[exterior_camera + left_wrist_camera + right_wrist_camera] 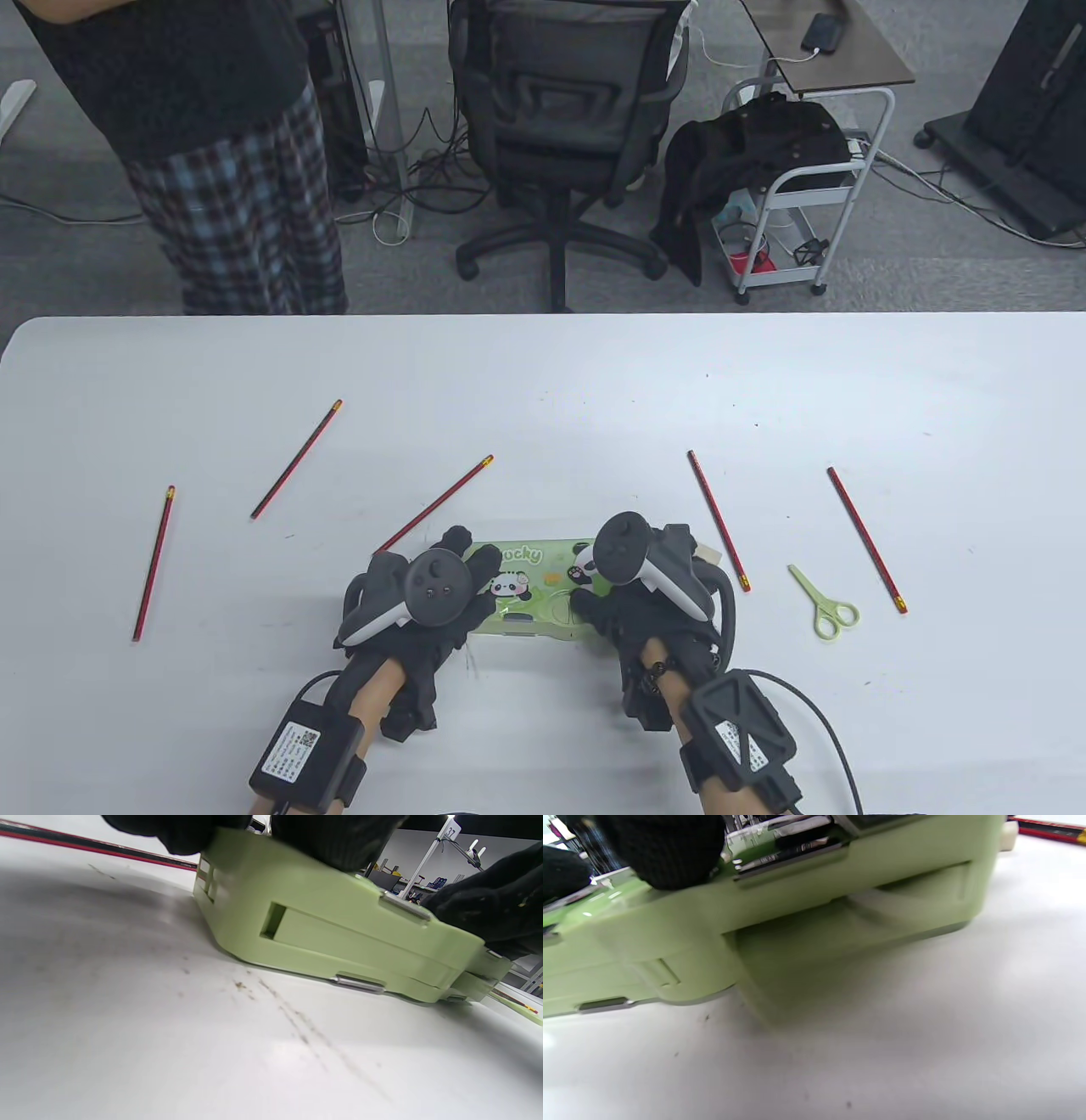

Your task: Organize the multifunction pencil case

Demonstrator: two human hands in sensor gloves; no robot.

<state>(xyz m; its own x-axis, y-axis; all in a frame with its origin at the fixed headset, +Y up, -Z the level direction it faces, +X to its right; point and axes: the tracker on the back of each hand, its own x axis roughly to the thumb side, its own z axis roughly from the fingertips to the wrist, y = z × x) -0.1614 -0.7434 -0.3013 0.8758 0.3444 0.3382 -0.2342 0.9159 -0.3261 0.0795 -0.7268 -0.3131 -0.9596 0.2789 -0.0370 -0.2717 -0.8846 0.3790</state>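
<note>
The green pencil case (530,594) is laid flat on the white table (543,382), near the front edge, roughly centred. Its long axis is run left-right, parallel to the front edge; the printed lid is faced up and appears closed. In the left wrist view the case (339,938) is seen resting on the tabletop, side slots and small metal clips shown.

The left hand (433,594) is placed over the case's left end, fingers draped across the lid and down the edge; the grip is partly hidden by the tracker. The right hand (632,607) is set on the right end, a fingertip (666,853) pressed onto the lid top. Whether the fingers curl fully round the case cannot be told for sure, but both ends are held.

Five red pencils are scattered flat: far left (153,564), left rear (297,459), one (434,504) angled toward the left hand with its near end hidden at that hand, one (718,520) just right of the right hand, one (867,540) further right. Green scissors (825,602) are laid between the last two, handles toward the front. An eraser-like block (706,556) is seen beside the right tracker.

Wide bare tabletop is left behind the case and at both far sides.
</note>
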